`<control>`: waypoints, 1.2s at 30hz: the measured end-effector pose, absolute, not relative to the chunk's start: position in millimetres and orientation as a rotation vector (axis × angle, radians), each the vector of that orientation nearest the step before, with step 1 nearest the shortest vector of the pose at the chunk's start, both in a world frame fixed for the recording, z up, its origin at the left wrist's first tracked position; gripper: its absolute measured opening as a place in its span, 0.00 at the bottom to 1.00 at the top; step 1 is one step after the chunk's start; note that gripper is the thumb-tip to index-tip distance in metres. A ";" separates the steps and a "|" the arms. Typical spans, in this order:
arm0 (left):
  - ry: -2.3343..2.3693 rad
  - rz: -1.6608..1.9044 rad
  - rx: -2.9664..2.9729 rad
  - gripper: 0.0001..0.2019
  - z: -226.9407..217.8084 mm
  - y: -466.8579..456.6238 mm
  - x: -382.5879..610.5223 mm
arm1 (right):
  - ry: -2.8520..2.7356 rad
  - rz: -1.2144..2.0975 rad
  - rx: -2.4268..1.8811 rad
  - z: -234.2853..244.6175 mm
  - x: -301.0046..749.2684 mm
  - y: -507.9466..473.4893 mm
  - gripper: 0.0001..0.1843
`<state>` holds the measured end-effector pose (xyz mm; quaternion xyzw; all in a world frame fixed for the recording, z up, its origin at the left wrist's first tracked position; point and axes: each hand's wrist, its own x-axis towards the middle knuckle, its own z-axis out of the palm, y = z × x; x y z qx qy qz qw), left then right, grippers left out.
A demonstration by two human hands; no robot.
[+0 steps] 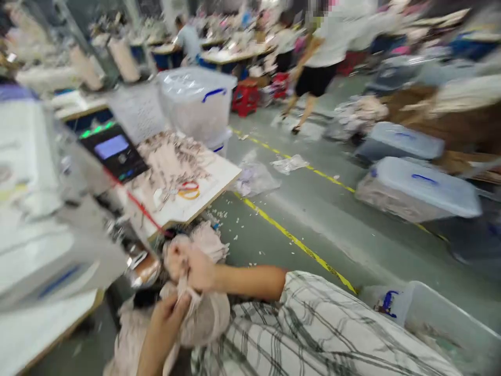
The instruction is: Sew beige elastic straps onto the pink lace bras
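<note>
Pale pink fabric [211, 316] lies over my lap in soft folds, beside the sewing machine. My left hand [170, 309], coming up from the bottom edge, pinches a narrow strip of this fabric between thumb and fingers. Just above it, my right hand [191, 263] has its fingers curled at the upper end of the same strip; motion blur softens them. More pale fabric [209, 241] hangs behind my right hand. Close to the left of both hands is the metal needle area [141, 266] of the sewing machine [58, 250], also blurred.
A white tabletop [215, 180] carries small pink fabric pieces [168, 156] and scissors [189, 190] with red and orange handles. A control panel [113, 149] glows beside them. Lidded bins [425, 185] stand at right, an open bin [415, 297] nearby. A person [321, 57] walks in the aisle.
</note>
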<state>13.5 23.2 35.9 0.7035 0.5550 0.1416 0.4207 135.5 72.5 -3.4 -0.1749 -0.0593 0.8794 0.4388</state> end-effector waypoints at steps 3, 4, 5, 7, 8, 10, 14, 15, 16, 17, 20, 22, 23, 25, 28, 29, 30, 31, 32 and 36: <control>1.480 0.358 1.482 0.21 6.2 4.3 -7.7 | 0.036 2.223 -0.455 -23.6 141.1 74.2 0.12; 1.395 0.393 1.387 0.23 -1.1 -0.4 -13.6 | -0.040 2.194 -0.549 -31.8 142.2 71.3 0.08; 1.370 0.451 1.304 0.24 -6.5 -3.6 -18.0 | -0.170 2.259 -0.642 -39.2 143.5 66.3 0.07; 1.339 0.511 1.211 0.26 -10.9 -6.5 -21.6 | -0.509 2.391 -0.759 -49.8 147.4 52.6 0.14; 1.338 0.523 1.194 0.26 -10.4 -6.8 -21.3 | -0.672 2.424 -0.788 -53.0 149.8 46.1 0.17; 1.329 0.524 1.192 0.25 -6.4 -7.1 -19.1 | -0.905 2.329 -0.864 -56.8 154.7 39.5 0.20; 1.391 0.559 1.237 0.23 1.1 -9.0 -21.3 | -0.920 1.877 -1.140 -55.0 170.0 58.3 0.21; 1.422 0.579 1.260 0.23 1.8 -9.2 -23.4 | -0.881 1.862 -1.164 -52.1 174.7 65.3 0.22; 1.454 0.599 1.284 0.23 2.3 -9.2 -25.5 | -0.866 1.916 -1.161 -48.3 178.9 71.0 0.23; 1.483 0.615 1.306 0.22 2.7 -9.0 -27.2 | -0.890 2.018 -1.137 -43.7 182.0 74.6 0.23; 1.546 0.613 1.357 0.20 3.5 -7.7 -28.9 | -1.204 2.266 -0.983 -27.1 182.0 72.5 0.19; 1.573 0.571 1.394 0.21 4.0 -7.2 -28.0 | -1.493 2.207 -0.884 -16.8 175.3 64.8 0.15; 1.583 0.548 1.422 0.21 4.1 -7.2 -27.8 | -1.615 2.126 -0.866 -12.7 171.2 60.8 0.14; 1.602 0.509 1.498 0.21 3.9 -7.7 -28.1 | -1.785 1.946 -0.895 -7.4 164.1 54.5 0.16; 1.573 0.560 1.592 0.18 0.2 -10.9 -27.9 | -1.837 1.777 -0.997 -6.1 159.0 50.0 0.16; 1.537 0.625 1.598 0.15 -2.5 -13.1 -26.2 | -1.802 1.770 -1.014 -6.8 158.4 49.8 0.16; 1.497 0.708 1.585 0.11 -6.0 -15.9 -23.3 | -1.739 1.779 -1.028 -7.8 157.9 50.4 0.16; 1.475 0.799 1.556 0.08 -10.2 -19.2 -19.5 | -1.659 1.795 -1.040 -8.9 157.4 52.0 0.17; 1.487 0.881 1.522 0.08 -14.8 -22.7 -15.1 | -1.575 1.813 -1.050 -9.9 156.6 54.7 0.17; 1.758 1.059 1.611 0.13 -26.3 -29.0 -6.4 | -1.422 1.887 -1.040 -12.0 153.2 78.4 0.18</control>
